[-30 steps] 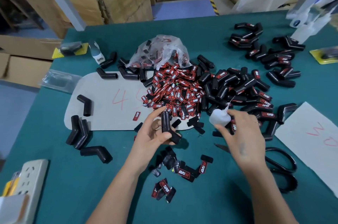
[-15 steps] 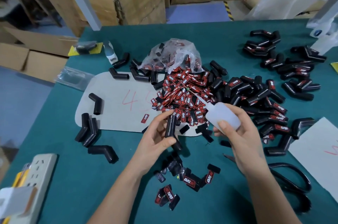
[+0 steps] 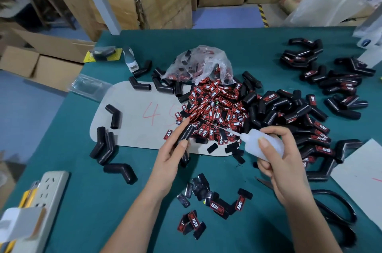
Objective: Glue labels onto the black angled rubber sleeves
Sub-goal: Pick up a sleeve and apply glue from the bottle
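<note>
While my left hand [image 3: 172, 154] pinches a black rubber sleeve [image 3: 184, 136] above the green worktop [image 3: 82, 170], my right hand [image 3: 283, 161] grips the glue bottle [image 3: 263, 145], nozzle aimed toward it, the label pile [image 3: 215, 108] just beyond.

The scissors [image 3: 339, 209] lie partly hidden beneath the right hand [image 3: 283, 168].

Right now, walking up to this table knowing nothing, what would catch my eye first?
Probably the heap of red-and-black labels spilling from a clear plastic bag at the table's middle, with black angled sleeves piled to its right. Just in front, the left hand holds one sleeve while the right hand grips a white glue bottle, its nozzle aimed toward that sleeve.
</note>
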The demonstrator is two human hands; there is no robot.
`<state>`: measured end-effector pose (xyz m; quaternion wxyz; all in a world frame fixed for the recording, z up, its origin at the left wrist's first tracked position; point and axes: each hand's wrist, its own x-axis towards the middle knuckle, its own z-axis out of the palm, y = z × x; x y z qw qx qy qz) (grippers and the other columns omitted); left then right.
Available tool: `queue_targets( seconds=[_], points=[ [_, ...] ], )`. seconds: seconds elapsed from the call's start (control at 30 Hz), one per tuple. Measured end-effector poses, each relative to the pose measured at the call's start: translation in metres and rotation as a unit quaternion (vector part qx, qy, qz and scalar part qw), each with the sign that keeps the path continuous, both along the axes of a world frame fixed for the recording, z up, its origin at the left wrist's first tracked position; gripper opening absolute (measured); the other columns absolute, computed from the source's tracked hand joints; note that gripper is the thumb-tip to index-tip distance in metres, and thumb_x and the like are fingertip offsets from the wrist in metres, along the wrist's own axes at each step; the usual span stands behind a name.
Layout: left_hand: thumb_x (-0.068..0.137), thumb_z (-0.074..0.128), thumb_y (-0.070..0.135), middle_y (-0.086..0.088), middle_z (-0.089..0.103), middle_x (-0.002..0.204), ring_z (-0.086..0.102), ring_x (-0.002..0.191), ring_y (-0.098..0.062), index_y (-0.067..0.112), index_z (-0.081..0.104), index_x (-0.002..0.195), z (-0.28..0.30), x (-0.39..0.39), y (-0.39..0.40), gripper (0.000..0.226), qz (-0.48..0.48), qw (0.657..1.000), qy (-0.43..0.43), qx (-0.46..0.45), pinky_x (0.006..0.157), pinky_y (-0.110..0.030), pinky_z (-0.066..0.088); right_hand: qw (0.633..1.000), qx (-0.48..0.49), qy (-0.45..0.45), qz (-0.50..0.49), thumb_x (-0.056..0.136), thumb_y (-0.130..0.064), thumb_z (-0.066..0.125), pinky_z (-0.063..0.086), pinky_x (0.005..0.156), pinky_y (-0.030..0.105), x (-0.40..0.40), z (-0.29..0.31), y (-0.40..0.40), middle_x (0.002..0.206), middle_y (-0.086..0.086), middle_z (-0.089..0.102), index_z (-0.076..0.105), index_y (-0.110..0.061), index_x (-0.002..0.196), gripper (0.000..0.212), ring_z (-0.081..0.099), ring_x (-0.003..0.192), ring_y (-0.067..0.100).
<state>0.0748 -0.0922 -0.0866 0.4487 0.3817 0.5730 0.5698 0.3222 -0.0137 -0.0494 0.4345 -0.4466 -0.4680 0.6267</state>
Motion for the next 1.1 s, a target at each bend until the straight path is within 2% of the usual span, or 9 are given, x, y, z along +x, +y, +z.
queue_targets(
  seconds=[0.07,0.17,0.27,0.33,0.47,0.57,0.73,0.9,1.1],
  points=[
    [0.103,0.049,0.026,-0.003,0.067,0.104,0.057,0.093,-0.024,0.042,0.059,0.148,-0.002,-0.002,0.0,0.049,0.004,0.999,-0.048,0.001,0.091,-0.04,0.048,1.0,-0.007,-0.02,0.011,0.072,-0.066,0.085,0.037,0.047,0.021,0.0,0.0,0.0,0.078,-0.006,0.06,0.062,-0.033,0.113,0.057,0.041,0.055,0.013],
    [0.104,0.042,0.021,-0.003,0.068,0.107,0.059,0.097,-0.016,0.038,0.058,0.15,-0.005,-0.007,0.0,0.052,-0.019,0.993,-0.12,-0.013,0.092,-0.027,0.049,0.999,-0.005,-0.036,0.024,0.063,-0.073,0.087,0.043,0.051,0.017,-0.001,-0.002,-0.001,0.081,-0.006,0.066,0.064,-0.036,0.112,0.066,0.049,0.058,0.009],
    [0.106,0.042,0.015,-0.015,0.068,0.121,0.061,0.114,-0.027,0.031,0.053,0.155,-0.004,-0.006,-0.001,0.052,-0.033,0.992,-0.124,-0.003,0.106,-0.036,0.049,0.998,-0.005,-0.055,0.017,0.066,-0.066,0.086,0.051,0.06,0.017,-0.002,-0.002,-0.002,0.094,-0.006,0.074,0.067,-0.04,0.106,0.052,0.064,0.076,0.005],
    [0.107,0.045,0.014,-0.015,0.068,0.12,0.06,0.112,-0.029,0.028,0.051,0.157,-0.003,-0.005,-0.002,0.052,-0.027,0.995,-0.098,0.002,0.108,-0.039,0.047,0.998,0.001,-0.057,0.005,0.068,-0.063,0.084,0.05,0.06,0.017,-0.003,-0.001,-0.002,0.094,-0.006,0.074,0.069,-0.04,0.103,0.044,0.062,0.076,0.005],
    [0.108,0.053,0.014,-0.004,0.071,0.106,0.068,0.1,-0.017,0.022,0.05,0.156,-0.003,-0.003,-0.001,0.049,0.0,1.0,0.021,0.003,0.1,-0.026,0.052,0.995,0.037,-0.089,-0.019,0.072,-0.069,0.08,0.05,0.063,0.014,-0.003,0.003,-0.006,0.094,-0.012,0.073,0.069,-0.041,0.104,0.043,0.063,0.075,-0.002],
    [0.107,0.056,0.0,0.002,0.075,0.102,0.075,0.095,-0.013,0.019,0.059,0.134,-0.001,0.001,0.001,0.032,0.031,0.998,0.045,-0.006,0.09,-0.021,0.054,0.993,0.055,-0.106,-0.016,0.077,-0.061,0.075,0.05,0.065,0.013,-0.005,0.003,-0.01,0.098,-0.012,0.073,0.069,-0.04,0.105,0.036,0.065,0.08,-0.001],
    [0.104,0.061,-0.001,0.002,0.076,0.119,0.074,0.109,-0.021,0.024,0.072,0.127,0.001,0.001,0.003,0.036,0.038,0.998,0.043,-0.008,0.096,-0.022,0.054,0.991,0.052,-0.119,-0.031,0.078,-0.064,0.074,0.045,0.06,0.014,-0.007,0.0,-0.01,0.087,-0.013,0.07,0.069,-0.035,0.106,0.041,0.06,0.07,0.0],
    [0.106,0.058,0.002,-0.002,0.078,0.115,0.075,0.111,-0.024,0.025,0.073,0.129,0.0,0.003,0.001,0.036,0.041,0.999,0.003,-0.011,0.1,-0.024,0.054,0.99,0.053,-0.122,-0.034,0.079,-0.063,0.073,0.044,0.066,0.024,-0.007,-0.005,-0.008,0.086,-0.013,0.069,0.069,-0.033,0.107,0.041,0.06,0.07,0.001],
    [0.1,0.063,0.019,-0.009,0.078,0.115,0.075,0.11,-0.027,0.03,0.074,0.126,-0.001,0.003,0.002,0.031,0.057,0.998,-0.038,-0.007,0.103,-0.029,0.055,0.989,0.066,-0.129,-0.039,0.08,-0.062,0.073,0.047,0.061,0.012,-0.006,-0.004,-0.008,0.088,-0.013,0.071,0.069,-0.037,0.104,0.035,0.062,0.07,-0.001]
  ],
)
